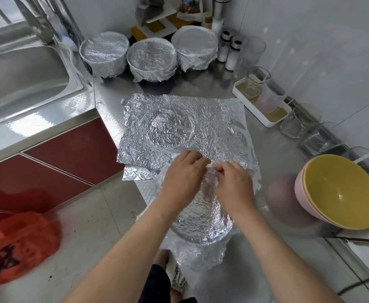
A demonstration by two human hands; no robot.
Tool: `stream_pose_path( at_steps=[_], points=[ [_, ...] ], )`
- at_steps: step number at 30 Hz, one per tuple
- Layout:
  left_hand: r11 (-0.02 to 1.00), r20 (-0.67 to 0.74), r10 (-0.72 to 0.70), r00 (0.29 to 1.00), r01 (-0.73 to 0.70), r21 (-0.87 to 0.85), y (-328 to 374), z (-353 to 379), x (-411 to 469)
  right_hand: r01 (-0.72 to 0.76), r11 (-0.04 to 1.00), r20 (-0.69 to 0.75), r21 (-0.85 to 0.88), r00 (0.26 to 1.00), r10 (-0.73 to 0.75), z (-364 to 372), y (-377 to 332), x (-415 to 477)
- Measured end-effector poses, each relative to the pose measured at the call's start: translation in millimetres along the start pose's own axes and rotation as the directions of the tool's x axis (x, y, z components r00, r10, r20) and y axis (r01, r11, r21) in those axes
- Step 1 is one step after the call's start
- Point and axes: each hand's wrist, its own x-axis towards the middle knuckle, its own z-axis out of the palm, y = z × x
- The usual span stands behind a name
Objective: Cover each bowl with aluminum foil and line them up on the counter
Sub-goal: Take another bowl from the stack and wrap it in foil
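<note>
Three foil-covered bowls stand in a row at the back of the steel counter: left (104, 54), middle (152, 60), right (194, 47). Close to me, a fourth bowl (201, 224) sits under a crinkled foil sheet. My left hand (182, 179) and my right hand (233, 188) both pinch that foil at the bowl's far rim, fingers curled. Loose crumpled foil sheets (179, 127), bearing round bowl imprints, lie flat beyond my hands. At the right, a yellow bowl (343, 193) is nested in a pink bowl (310, 206), both uncovered.
A steel sink (22, 73) fills the upper left. Salt shakers (229, 51), a white tray with cups (260, 99) and several glasses (305, 132) line the right wall. An orange plastic bag (17, 246) lies on the floor at lower left, by red cabinet doors (54, 160).
</note>
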Motion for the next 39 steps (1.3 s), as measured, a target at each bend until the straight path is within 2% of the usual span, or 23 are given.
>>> stream_pose_path(
  at_steps=[4,8,11,15,19,23,29,39],
  points=[
    [0.985,-0.111,-0.166,0.980,0.169,0.022,-1,-11,-21,-0.133,0.991,-0.034,0.027,0.990,0.134,-8,14,-10],
    [0.978,-0.121,-0.194,0.973,0.202,0.052,-8,-8,-44,-0.164,0.986,-0.009,-0.017,0.986,0.164,-15,19,-19],
    [0.978,-0.095,-0.194,0.976,0.201,0.064,-5,-5,-46,-0.117,0.993,-0.041,-0.007,0.992,0.117,-17,15,-15],
    [0.975,-0.030,-0.156,0.987,0.159,0.156,-2,-2,-50,-0.048,0.998,-0.007,0.039,0.999,0.049,-8,5,2],
    [0.967,0.014,-0.180,0.984,0.174,0.185,-1,-1,-50,-0.025,0.996,-0.007,0.083,1.000,0.026,3,0,9],
    [0.971,-0.042,-0.219,0.975,0.222,0.089,-1,-9,-34,0.011,0.995,-0.044,0.098,0.999,-0.007,7,2,8],
    [0.990,-0.030,-0.139,0.990,0.140,0.017,-10,-2,-17,0.135,0.989,-0.096,0.057,0.987,-0.129,11,1,8],
    [0.986,0.077,-0.156,0.985,0.160,-0.051,-11,2,-5,0.164,0.986,-0.071,-0.012,0.984,-0.164,17,-2,14]
  ],
)
